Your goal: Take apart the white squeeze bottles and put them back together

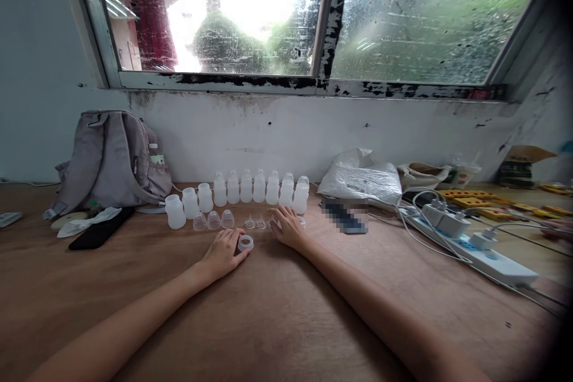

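My left hand point(224, 250) rests on the table with thumb and fingers closed round a white bottle collar ring point(245, 243). My right hand point(289, 228) reaches over a row of small clear bottle teats point(249, 223), its fingers stretched out and apart. Part of that row is hidden under the right hand. Behind the hands stands a line of capped baby bottles point(246, 188). To the left, open bottles point(176, 212) without tops stand upright. Clear dome caps point(213, 220) sit in front of them.
A grey backpack point(111, 158) leans on the wall at left, with a black phone point(101, 230) before it. On the right lie a silver bubble bag point(362, 178), a blurred dark object point(344, 216), and a white power strip point(501, 264) with plugs and cables.
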`<state>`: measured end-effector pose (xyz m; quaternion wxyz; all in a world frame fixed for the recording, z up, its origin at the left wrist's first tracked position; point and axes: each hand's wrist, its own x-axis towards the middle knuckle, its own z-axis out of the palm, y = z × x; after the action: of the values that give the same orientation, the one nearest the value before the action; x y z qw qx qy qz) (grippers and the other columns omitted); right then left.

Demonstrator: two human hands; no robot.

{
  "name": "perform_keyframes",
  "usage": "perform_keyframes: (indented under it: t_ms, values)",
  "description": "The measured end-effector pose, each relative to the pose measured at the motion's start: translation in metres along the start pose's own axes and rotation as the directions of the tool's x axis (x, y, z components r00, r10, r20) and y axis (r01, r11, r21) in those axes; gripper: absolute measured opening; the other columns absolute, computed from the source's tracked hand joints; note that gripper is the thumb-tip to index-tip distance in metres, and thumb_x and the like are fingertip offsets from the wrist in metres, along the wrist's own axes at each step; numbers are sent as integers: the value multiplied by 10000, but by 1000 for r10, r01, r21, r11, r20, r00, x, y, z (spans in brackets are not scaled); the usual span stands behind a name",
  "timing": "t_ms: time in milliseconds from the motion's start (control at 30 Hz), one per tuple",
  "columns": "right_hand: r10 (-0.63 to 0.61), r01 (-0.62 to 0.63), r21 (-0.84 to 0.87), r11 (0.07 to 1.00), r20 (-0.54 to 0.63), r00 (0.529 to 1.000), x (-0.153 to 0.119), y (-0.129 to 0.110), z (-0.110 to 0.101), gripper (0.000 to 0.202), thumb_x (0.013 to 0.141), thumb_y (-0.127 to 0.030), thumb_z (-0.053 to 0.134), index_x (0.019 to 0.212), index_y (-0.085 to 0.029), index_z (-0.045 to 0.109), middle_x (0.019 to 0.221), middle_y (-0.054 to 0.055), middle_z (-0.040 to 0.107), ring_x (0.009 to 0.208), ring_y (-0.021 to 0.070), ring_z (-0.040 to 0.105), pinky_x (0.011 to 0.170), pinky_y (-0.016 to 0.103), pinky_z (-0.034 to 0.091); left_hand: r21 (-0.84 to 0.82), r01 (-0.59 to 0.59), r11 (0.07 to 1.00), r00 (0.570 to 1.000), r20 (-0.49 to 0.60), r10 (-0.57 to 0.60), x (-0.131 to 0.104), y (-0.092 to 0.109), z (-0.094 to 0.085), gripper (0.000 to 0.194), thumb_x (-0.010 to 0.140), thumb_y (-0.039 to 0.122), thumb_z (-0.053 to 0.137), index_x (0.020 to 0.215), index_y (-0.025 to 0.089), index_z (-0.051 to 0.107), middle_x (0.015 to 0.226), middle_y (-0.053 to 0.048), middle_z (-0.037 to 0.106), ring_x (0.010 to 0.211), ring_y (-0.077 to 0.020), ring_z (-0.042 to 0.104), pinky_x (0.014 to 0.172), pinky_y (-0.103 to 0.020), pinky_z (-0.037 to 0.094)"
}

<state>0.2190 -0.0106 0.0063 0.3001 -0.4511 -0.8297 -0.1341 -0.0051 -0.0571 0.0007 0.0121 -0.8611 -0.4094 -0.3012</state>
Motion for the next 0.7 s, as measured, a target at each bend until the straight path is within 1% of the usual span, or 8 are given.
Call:
perform_keyframes:
  t_ms: [67,100,200,300,367,467,600,700]
  values:
    - [-118,118,25,993,18,993,-1,-10,-5,267,811,-204,380,1041,-162,510,915,96,526,878,215,430,804,338,292,-43,20,999,1000,17,-20,0,-3,2,321,734,379,523,990,198,456,878,-55,560,862,-215,522,793,-358,399]
    - [-189,187,41,981,41,981,-1,-16,-8,260,818,-210,369,1026,-165,520,891,93,531,854,210,435,794,338,295,-70,32,997,999,26,-30,1,-5,3,346,728,383,532,1009,200,446,879,-54,563,867,-215,523,793,-358,401]
    - [-359,352,87,932,104,927,-2,-39,-10,248,826,-223,360,986,-175,543,840,84,536,796,193,443,753,327,305,-168,56,984,997,52,-48,1,-10,5,407,718,393,547,1054,201,420,896,-56,573,901,-217,523,806,-368,404]
    - [-428,416,107,903,146,892,-1,-55,-9,230,828,-233,362,929,-177,561,825,77,536,779,181,450,728,309,311,-284,62,957,996,86,-39,2,-13,5,457,706,375,564,1091,195,394,968,-71,565,948,-210,518,837,-366,404]
    - [-410,397,111,911,165,897,-1,-56,-10,221,831,-236,363,894,-174,565,822,76,538,778,176,456,723,303,314,-345,71,936,993,112,-35,2,-12,3,507,681,341,592,1114,188,375,1040,-88,538,986,-204,505,868,-358,395]
    - [-359,342,115,932,182,915,-9,-45,-17,209,838,-240,367,867,-169,561,795,69,538,764,168,463,711,296,320,-380,113,918,987,148,-61,2,-10,-1,540,661,302,607,1127,178,363,1093,-105,505,1026,-202,482,900,-353,378]
    - [-325,314,83,946,201,924,-29,-14,-37,207,830,-309,410,826,-165,559,767,65,537,729,164,468,708,303,333,-375,153,914,978,190,-85,1,-10,-2,510,688,319,571,1133,187,362,1075,-96,511,1029,-205,476,910,-364,363]
    - [-277,279,10,960,153,949,-41,12,-51,222,847,-300,382,841,-166,559,819,79,548,778,176,480,745,315,340,-367,156,917,977,196,-87,0,-11,-1,491,697,331,557,1128,196,365,1070,-89,513,1031,-209,471,912,-368,355]
